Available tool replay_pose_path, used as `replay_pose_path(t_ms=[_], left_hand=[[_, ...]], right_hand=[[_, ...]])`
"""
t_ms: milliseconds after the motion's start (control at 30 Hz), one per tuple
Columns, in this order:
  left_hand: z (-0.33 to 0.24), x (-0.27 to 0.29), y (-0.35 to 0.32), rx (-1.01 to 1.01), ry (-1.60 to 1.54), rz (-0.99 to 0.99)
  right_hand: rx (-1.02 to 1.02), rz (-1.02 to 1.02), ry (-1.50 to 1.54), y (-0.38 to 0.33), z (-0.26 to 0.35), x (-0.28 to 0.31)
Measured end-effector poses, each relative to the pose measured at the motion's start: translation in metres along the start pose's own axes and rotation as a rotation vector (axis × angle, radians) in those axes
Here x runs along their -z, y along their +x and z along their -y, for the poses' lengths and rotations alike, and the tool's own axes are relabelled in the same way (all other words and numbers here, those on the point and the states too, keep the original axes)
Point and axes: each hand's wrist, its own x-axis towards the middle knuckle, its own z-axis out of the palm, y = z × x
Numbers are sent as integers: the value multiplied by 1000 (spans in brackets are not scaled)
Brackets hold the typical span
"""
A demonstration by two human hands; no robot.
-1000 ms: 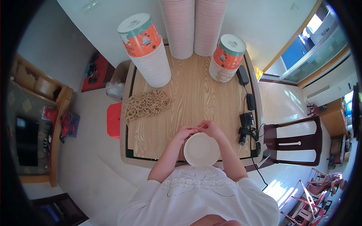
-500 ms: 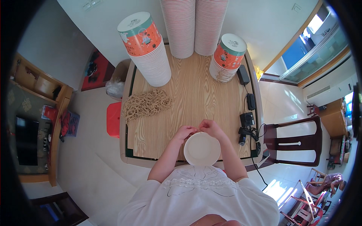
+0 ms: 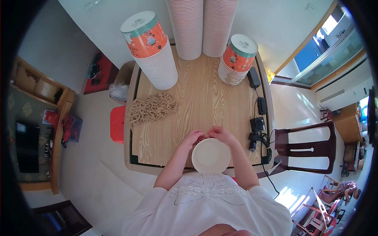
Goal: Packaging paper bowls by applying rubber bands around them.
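A white-lined paper bucket (image 3: 211, 156) is in front of my body at the near table edge, its round mouth facing up toward me. At its far rim, my left hand (image 3: 193, 137) is closed in a pinch, and a bit of reddish outer wall shows beside its fingers. My right hand (image 3: 220, 134) pinches just right of it at the same rim. Whatever thin thing is between the fingertips is too small to make out. A tangled heap of tan cord (image 3: 152, 108) lies on the table to the left, beyond my left hand.
The wood-grain table (image 3: 193, 102) bears a tall stack of upturned paper buckets (image 3: 155, 59), two taller stacked columns (image 3: 189, 35) at the back, and a shorter cord-wrapped stack (image 3: 238, 59). Black adapters and cables (image 3: 258, 126) line the right edge. A dark chair (image 3: 307, 149) stands right, a red stool (image 3: 117, 124) left.
My fingertips have shifted slightly at the far rim, the right hand's moving a little away from the left's. The bucket stays nearly in place.
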Motion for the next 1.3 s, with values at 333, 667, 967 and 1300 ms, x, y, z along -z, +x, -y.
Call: replay_pose_path(t_ms=[333,667,967,1300], left_hand=[[-7,-3,-1,-34,-45,26],[-9,-1,-19,-124,19,80],[-17,-4,-14,-376,463,162],[-13,-5,-11,-324,489,188]], right_hand=[[-123,-24,116,-6,25,-8],[-111,21,229,-6,16,-2],[-75,-9,271,-6,10,-5],[-103,-7,257,-9,12,-3]])
